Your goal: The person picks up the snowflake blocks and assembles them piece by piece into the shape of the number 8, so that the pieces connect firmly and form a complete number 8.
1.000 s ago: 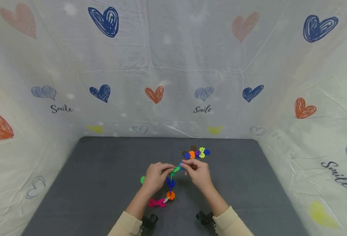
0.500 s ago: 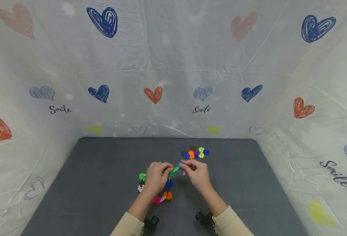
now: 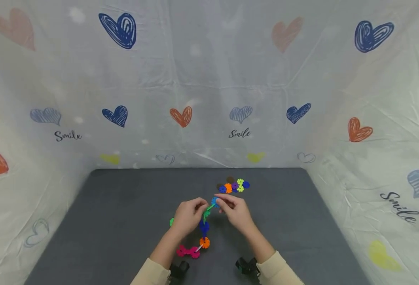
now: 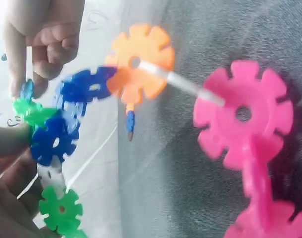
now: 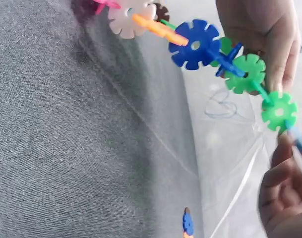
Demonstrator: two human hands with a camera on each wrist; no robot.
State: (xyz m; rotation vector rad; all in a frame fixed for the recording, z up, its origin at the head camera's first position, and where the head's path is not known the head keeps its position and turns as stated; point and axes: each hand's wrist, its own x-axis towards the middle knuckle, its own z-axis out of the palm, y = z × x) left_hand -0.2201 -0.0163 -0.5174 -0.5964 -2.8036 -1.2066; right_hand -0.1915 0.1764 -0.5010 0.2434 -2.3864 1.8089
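A chain of notched snowflake discs hangs between the two hands. With thumb and fingers my left hand [image 3: 188, 217] pinches the chain near a green disc [image 5: 279, 111]. My right hand [image 3: 235, 211] pinches a light blue disc [image 3: 215, 202], which is slotted to that green disc at the chain's end. Below run dark blue discs [image 3: 204, 226], an orange disc [image 3: 204, 242], a white one seen edge-on [image 4: 183, 85] and pink discs [image 4: 242, 114]. Another green disc [image 3: 171, 222] shows left of my left hand, which hides part of the chain.
Loose discs lie in a cluster at the back of the dark grey table [image 3: 131, 221], among them an orange disc [image 3: 228, 188], a purple disc [image 3: 235, 185] and yellow discs [image 3: 240, 185]. A white curtain [image 3: 202, 79] printed with hearts surrounds the table's back and sides.
The light blue disc has turned to show more of its face. The hanging chain has swung, with its pink discs dipping and then reappearing lower left. Both hands keep their pinch.
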